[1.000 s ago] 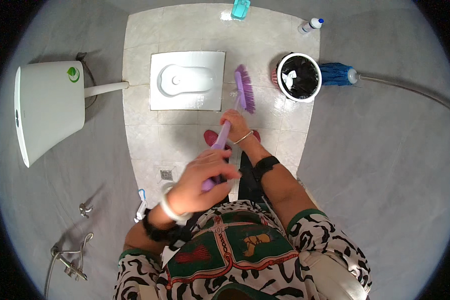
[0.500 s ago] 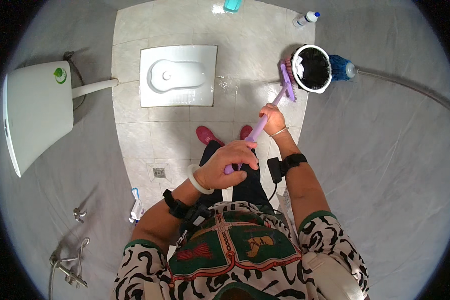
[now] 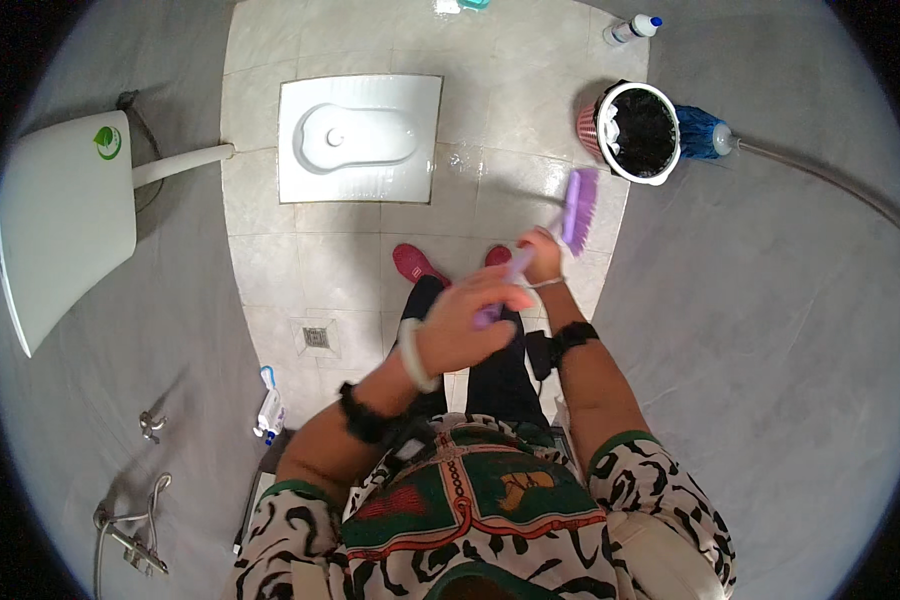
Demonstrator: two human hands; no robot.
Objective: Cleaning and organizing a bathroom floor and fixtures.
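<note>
A purple floor brush (image 3: 573,208) slants across in front of me, its bristled head at the upper right end, just short of the bin. My right hand (image 3: 542,257) is wrapped round the handle close below the head. My left hand (image 3: 470,318) is closed round the handle nearer my body, slightly blurred, and covers much of it. The white bin (image 3: 588,130), with a pinkish striped side and a black liner, stands beyond the brush head and apart from it.
A white squat toilet (image 3: 360,190) is set in the tiled floor ahead. Against the right wall are a blue brush-like thing (image 3: 702,135) on a long pole and a white bottle (image 3: 632,30) with a blue cap. A cistern (image 3: 70,220) hangs on the left wall; a floor drain (image 3: 316,337) lies below.
The brush head has come away from beside the bin, toward me, and turned so its bristles face right. My right hand has drawn nearer to my left hand.
</note>
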